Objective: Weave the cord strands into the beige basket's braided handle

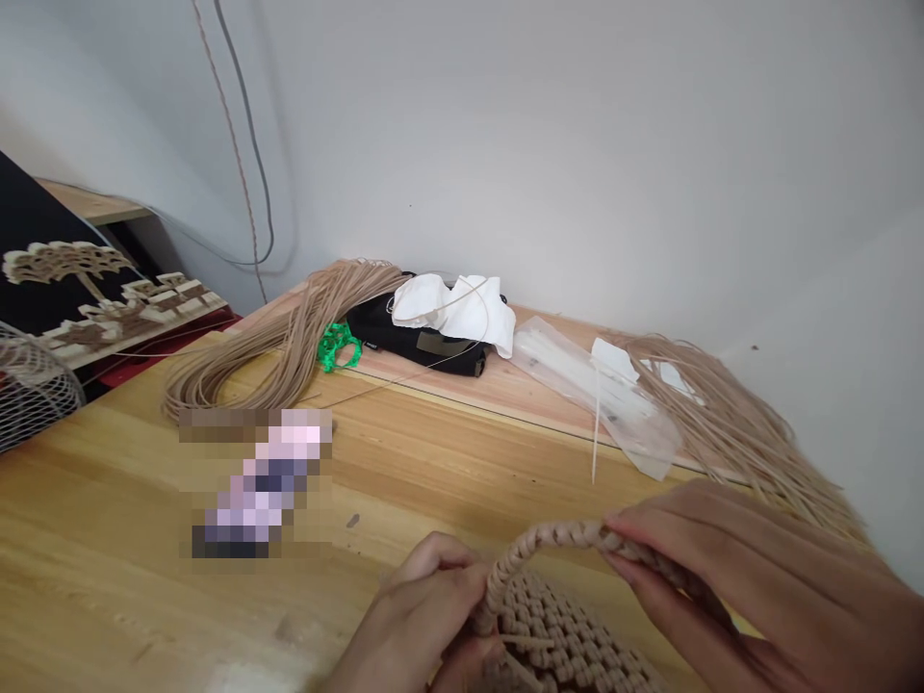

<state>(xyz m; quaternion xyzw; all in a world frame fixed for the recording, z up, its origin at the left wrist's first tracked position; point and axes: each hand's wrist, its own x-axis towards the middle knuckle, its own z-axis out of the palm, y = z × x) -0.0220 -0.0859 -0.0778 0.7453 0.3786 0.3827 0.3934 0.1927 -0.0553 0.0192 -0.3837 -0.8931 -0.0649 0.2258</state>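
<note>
A woven tan basket point(570, 630) lies at the bottom of the view, its lower part cut off by the frame. From it rises a curved, cord-wrapped handle point(552, 535). My left hand point(425, 616) is closed round the handle's left end, close to the weave. Loose strand ends point(524, 641) stick out beside those fingers. Further along the arch, my right hand point(729, 577) pinches the handle between thumb and fingers. The handle's right end runs under that palm and is partly hidden.
Behind lie a looped bundle of tan strands point(281, 356), green ribbon point(338, 347), a black bag point(419, 339) with white paper point(462, 306), a clear plastic packet point(577, 375) and more loose strands point(757, 414). A blurred-out object point(264, 491) rests on the wooden table point(108, 539). A wall stands behind.
</note>
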